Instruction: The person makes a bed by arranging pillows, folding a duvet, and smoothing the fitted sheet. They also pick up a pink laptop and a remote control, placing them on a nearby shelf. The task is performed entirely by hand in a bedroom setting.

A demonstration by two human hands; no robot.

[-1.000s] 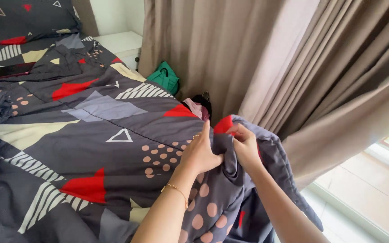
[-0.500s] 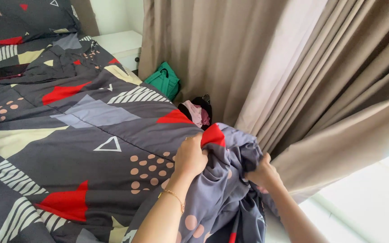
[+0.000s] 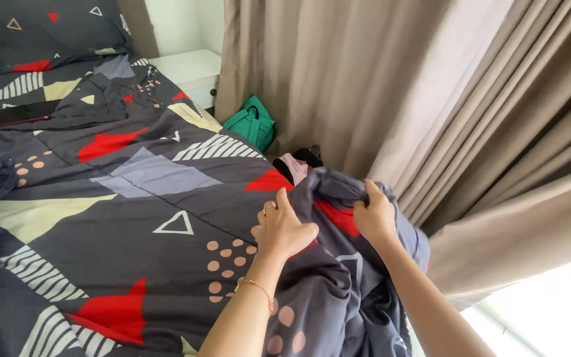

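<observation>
Gripping the dark grey quilted bed cover with red, cream and pale-grey geometric patches (image 3: 166, 192) at its bunched corner near the bed's edge, both hands work close together. The left hand (image 3: 284, 228) lies palm-down on the fabric, fingers loosely together and curled over a fold; a thin gold bracelet (image 3: 256, 286) sits on its wrist (a ring shows on one finger). The right hand (image 3: 374, 217) is closed around a raised ridge of the same cover, thumb and fingers pinching the cloth just beside the left.

Handling, judged: soft, padded, limp; it drapes and heaps readily, so it will not hold shape when lifted. Probably light for its bulk but awkward, since most of it lies spread over the bed. Not slippery by the look of the matte weave, not fragile. Best hold would be along the stitched edge or at the corner, with a full fistful rather than fingertips.

Surface: the bed, covered nearly whole by the cover, with a matching patterned pillow (image 3: 41, 30) at the head.

Room: beige pleated curtains (image 3: 391, 92) hang just beside the bed, bright daylight below them at lower right. A white bedside cabinet (image 3: 190, 69) stands by the wall; a green fabric bag (image 3: 252, 124) and a small dark and pink bundle of cloth (image 3: 297, 164) sit between bed and curtain.
</observation>
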